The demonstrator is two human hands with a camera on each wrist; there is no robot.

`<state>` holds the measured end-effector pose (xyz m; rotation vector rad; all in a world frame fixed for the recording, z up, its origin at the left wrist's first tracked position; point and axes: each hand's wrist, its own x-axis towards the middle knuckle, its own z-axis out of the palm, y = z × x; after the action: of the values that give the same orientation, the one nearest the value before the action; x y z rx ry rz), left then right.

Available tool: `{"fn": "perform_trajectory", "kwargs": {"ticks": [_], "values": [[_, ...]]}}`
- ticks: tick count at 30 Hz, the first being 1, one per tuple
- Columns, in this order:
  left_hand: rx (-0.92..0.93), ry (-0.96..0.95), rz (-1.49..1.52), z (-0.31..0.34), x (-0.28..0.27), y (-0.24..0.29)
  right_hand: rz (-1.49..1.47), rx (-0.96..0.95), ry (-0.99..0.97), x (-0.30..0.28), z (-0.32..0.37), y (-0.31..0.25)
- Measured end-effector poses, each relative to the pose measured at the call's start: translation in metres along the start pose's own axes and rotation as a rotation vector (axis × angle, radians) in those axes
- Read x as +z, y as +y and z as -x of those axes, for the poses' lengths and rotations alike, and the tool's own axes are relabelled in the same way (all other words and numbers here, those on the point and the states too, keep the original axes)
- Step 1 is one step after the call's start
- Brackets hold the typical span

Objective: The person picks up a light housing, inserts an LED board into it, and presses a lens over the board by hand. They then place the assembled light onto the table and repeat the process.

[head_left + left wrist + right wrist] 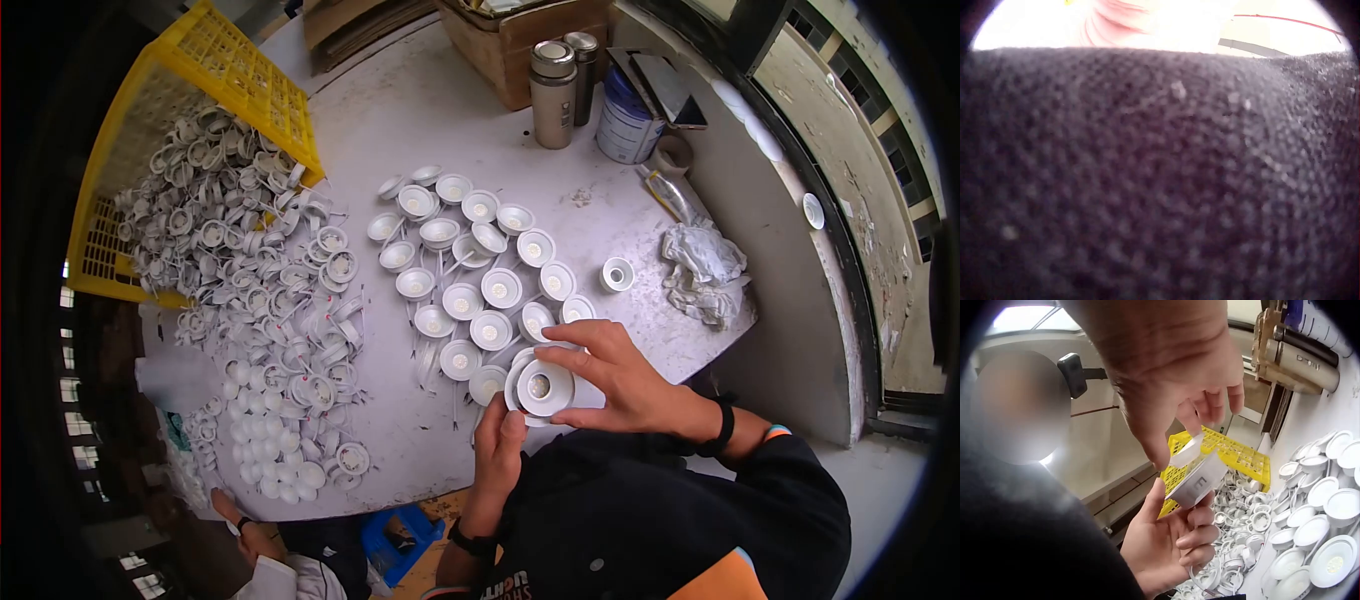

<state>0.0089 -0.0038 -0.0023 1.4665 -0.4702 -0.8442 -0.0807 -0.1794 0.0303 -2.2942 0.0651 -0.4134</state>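
Left hand [495, 450] grips a white lamp [1200, 482], round and flared, grey lettering down its side! Right hand [635, 385] pinches a smooth white cup [1186, 453] just beside it, near the table [440, 110] edge.

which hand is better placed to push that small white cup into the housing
Probably the right hand: its thumb and fingers already hold the white cup over the housing, while the left hand is busy supporting the housing.
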Motion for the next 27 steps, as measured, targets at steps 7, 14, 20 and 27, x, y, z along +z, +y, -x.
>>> {"fn": "perform_trajectory", "kwargs": {"ticks": [7, 14, 20, 27], "values": [[0.011, 0.016, -0.034, 0.009, -0.002, -0.001, -0.137, 0.026, -0.033, 0.009, 0.003, -0.005], [-0.061, -0.072, 0.064, 0.012, -0.006, 0.004, -0.594, 0.474, -0.062, 0.020, 0.009, -0.011], [-0.021, -0.086, 0.011, 0.012, -0.001, 0.011, -0.685, 0.491, 0.037, 0.028, 0.008, -0.016], [0.014, -0.015, -0.028, 0.010, 0.002, 0.015, -0.782, 0.629, -0.015, 0.022, 0.009, -0.017]]}}
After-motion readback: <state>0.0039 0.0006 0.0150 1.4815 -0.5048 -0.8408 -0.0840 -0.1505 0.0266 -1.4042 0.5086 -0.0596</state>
